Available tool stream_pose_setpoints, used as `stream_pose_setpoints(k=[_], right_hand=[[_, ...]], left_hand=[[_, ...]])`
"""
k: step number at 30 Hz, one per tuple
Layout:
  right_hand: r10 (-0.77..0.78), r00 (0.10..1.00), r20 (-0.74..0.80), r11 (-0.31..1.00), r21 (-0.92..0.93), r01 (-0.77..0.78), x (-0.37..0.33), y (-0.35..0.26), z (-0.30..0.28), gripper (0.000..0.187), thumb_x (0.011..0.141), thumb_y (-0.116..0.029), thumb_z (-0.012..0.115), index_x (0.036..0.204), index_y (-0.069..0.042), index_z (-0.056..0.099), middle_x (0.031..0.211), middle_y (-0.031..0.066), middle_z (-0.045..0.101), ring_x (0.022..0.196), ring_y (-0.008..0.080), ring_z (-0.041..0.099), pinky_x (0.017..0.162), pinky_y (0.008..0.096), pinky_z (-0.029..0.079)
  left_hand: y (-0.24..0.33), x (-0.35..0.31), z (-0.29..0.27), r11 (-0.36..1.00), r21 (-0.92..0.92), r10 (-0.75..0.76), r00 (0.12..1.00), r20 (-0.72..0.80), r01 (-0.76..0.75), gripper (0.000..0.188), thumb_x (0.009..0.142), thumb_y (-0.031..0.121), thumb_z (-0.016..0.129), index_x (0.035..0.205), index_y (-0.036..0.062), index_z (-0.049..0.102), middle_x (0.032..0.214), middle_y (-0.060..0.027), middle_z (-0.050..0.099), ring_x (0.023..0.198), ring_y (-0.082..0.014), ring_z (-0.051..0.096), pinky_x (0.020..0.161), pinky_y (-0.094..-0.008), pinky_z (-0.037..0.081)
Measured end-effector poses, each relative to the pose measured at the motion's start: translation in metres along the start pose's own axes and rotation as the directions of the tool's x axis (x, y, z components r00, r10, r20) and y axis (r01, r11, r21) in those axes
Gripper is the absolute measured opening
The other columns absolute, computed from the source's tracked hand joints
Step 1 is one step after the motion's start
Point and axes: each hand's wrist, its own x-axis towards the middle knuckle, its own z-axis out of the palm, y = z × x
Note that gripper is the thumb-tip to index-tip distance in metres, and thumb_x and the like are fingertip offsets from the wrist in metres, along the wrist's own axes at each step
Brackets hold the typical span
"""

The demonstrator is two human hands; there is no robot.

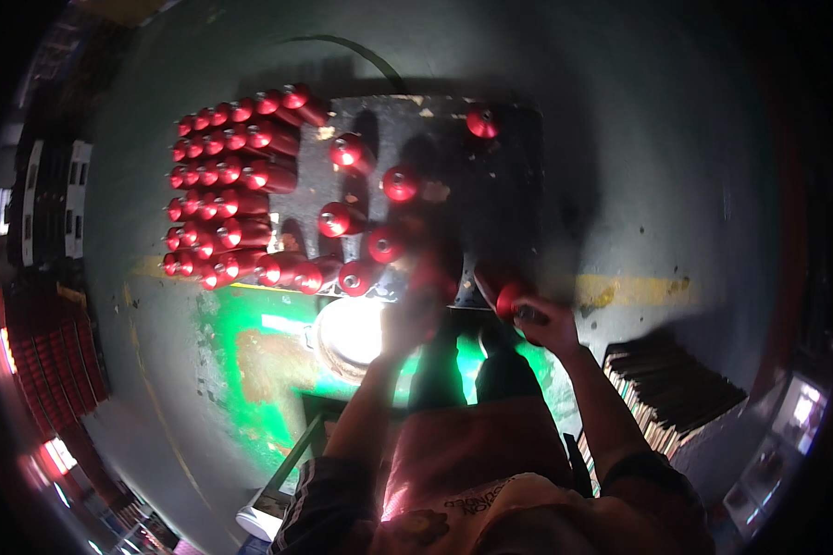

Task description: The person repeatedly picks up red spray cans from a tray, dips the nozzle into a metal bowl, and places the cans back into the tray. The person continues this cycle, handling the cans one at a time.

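My right hand (553,326) is closed around the top end of a red cylinder (509,294), tilted at the front edge of a dark, worn platform (500,194). My left hand (411,319) is smeared and dim, against another blurred red cylinder (435,270) at the same edge; its fingers do not show clearly. Close by on the platform stand a red cylinder with a small silver neck (385,243) and a similar one (354,277). Several more cylinders (241,231) are packed in rows on the left. A lone cylinder (481,121) stands at the far right corner.
A bright white round object (350,335) glares below the platform's front edge, beside my left forearm. A stack of thin flat pieces (666,381) lies to my right. A yellow line (634,290) crosses the floor. Red stacked goods (51,356) stand at the far left.
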Motion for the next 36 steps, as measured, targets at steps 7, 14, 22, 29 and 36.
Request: stream_pose_setpoints(k=[7, 14, 22, 29, 36], right_hand=[[-0.074, 0.888, 0.454, 0.997, 0.022, 0.072, -0.097, -0.074, -0.018, 0.037, 0.077, -0.018, 0.080, 0.113, -0.015, 0.070, 0.094, 0.0056, 0.072, 0.084, 0.0141, 0.067, 0.079, 0.0315, 0.054], [-0.199, 0.673, 0.713, 0.962, 0.273, -0.005, -0.306, -0.103, -0.006, 0.032, 0.082, 0.006, 0.070, 0.113, 0.000, 0.068, 0.101, 0.0043, 0.071, 0.074, 0.0048, 0.060, 0.057, 0.0192, 0.046], [-0.216, 0.221, 0.951, 0.963, 0.171, 0.208, -0.527, -0.073, 0.055, 0.032, 0.075, 0.000, 0.078, 0.107, -0.002, 0.071, 0.086, -0.0024, 0.064, 0.070, 0.0036, 0.052, 0.064, 0.0198, 0.044], [-0.041, -0.188, 0.981, 0.932, 0.105, 0.346, -0.667, -0.112, 0.146, 0.030, 0.072, -0.005, 0.081, 0.100, 0.000, 0.072, 0.080, -0.0008, 0.067, 0.072, 0.0051, 0.057, 0.067, 0.0221, 0.048], [-0.219, -0.347, 0.912, 0.886, 0.335, 0.320, -0.776, -0.274, 0.293, 0.033, 0.070, -0.002, 0.082, 0.101, 0.001, 0.073, 0.077, 0.0011, 0.068, 0.060, 0.0030, 0.053, 0.054, 0.0204, 0.041]], left_hand=[[0.068, -0.270, -0.002, 0.912, -0.409, -0.156, 0.909, -0.387, -0.017, 0.031, 0.074, -0.009, 0.062, 0.103, 0.0023, 0.069, 0.080, 0.0040, 0.062, 0.074, -0.0035, 0.054, 0.069, -0.0201, 0.046], [0.054, -0.600, 0.131, 0.945, -0.326, -0.254, 0.667, -0.700, 0.019, 0.028, 0.081, 0.003, 0.064, 0.109, 0.0018, 0.068, 0.089, -0.0058, 0.068, 0.083, -0.0139, 0.064, 0.079, -0.0304, 0.053], [0.007, -0.857, 0.312, 0.748, -0.664, -0.628, 0.304, -0.717, -0.021, 0.030, 0.082, 0.009, 0.069, 0.111, 0.0038, 0.069, 0.088, -0.0004, 0.067, 0.082, -0.0077, 0.061, 0.079, -0.0252, 0.051], [-0.035, -1.016, 0.366, 0.517, -0.813, -0.837, 0.040, -0.545, -0.267, 0.024, 0.080, 0.005, 0.073, 0.105, 0.0057, 0.071, 0.073, 0.0053, 0.056, 0.059, -0.0021, 0.045, 0.053, -0.0198, 0.039], [-0.126, -1.206, 0.336, 0.568, -0.784, -0.822, -0.129, -0.554, -0.251, 0.020, 0.079, -0.007, 0.070, 0.097, 0.0024, 0.070, 0.068, 0.0053, 0.055, 0.049, -0.0005, 0.043, 0.045, -0.0189, 0.032]])
